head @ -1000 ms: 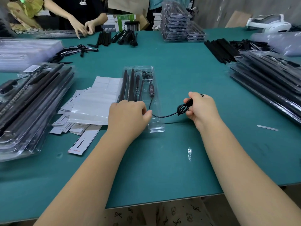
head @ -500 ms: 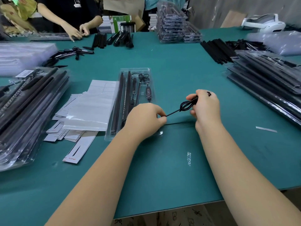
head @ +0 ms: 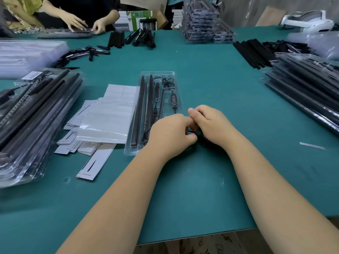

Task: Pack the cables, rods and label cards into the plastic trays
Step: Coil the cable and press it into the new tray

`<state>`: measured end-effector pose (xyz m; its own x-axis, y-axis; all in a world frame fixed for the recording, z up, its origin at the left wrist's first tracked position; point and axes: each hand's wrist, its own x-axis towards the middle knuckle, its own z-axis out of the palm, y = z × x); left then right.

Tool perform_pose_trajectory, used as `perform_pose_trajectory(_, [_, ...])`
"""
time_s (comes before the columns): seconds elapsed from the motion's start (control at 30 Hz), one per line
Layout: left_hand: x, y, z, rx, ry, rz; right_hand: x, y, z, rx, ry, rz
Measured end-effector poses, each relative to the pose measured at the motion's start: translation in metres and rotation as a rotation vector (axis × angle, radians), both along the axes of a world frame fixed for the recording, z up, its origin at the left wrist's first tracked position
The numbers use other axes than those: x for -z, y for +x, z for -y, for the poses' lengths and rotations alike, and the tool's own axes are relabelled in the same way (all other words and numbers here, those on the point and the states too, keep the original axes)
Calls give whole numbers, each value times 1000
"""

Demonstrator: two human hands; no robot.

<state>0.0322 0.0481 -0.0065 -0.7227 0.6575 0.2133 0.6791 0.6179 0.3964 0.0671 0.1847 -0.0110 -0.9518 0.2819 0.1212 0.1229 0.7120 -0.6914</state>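
Observation:
A clear plastic tray [head: 176, 76] lies in the middle of the green table, holding black rods [head: 139, 110] and a cable with an inline controller [head: 173, 100]. At the tray's near right corner my left hand [head: 170, 132] and my right hand [head: 211, 123] meet, fingers curled around the coiled end of the black cable [head: 192, 132], which is mostly hidden between them. White label cards [head: 88, 143] and a clear bag [head: 110, 114] lie left of the tray.
Stacks of packed trays stand at the left [head: 33, 114], the right [head: 308, 92] and the far middle [head: 203, 21]. Loose black rods [head: 253, 52] lie far right. Another person's hands [head: 82, 24] work at the far left edge. A white strip [head: 311, 145] lies at right.
My hands have come together: the right hand moved left to meet the left at the tray's corner, and the stretch of cable between them is now bunched and hidden.

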Motion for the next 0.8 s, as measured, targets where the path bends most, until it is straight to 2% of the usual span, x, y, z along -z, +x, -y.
perform_pose_trajectory(0.13, [0, 2, -1, -12, 31, 25, 4, -1, 4, 42, 24, -37])
perform_pose_trajectory(0.23, [-1, 3, 0, -28, 102, 45, 7, -2, 9, 93, -168, -92])
perform_pose_trajectory(0.3, [-1, 4, 1, -3, 123, 22, 9, -1, 11, 126, -222, -135])
perform_pose_trajectory(0.43, [-1, 4, -2, 24, 54, -64, 9, -3, 9, 209, -190, -90])
perform_pose_trajectory(0.5, [0, 4, -3, 12, 18, -90, 11, -5, 7, 251, -267, -82])
perform_pose_trajectory(0.63, [2, 4, -4, -23, 6, -129, 11, -4, 8, 350, -373, -190])
perform_pose_trajectory(0.7, [3, 3, -5, -53, -1, -138, 10, -4, 6, 384, -371, -235])
perform_pose_trajectory(0.8, [3, 4, -7, -68, 4, -145, 10, -2, 4, 381, -267, -204])
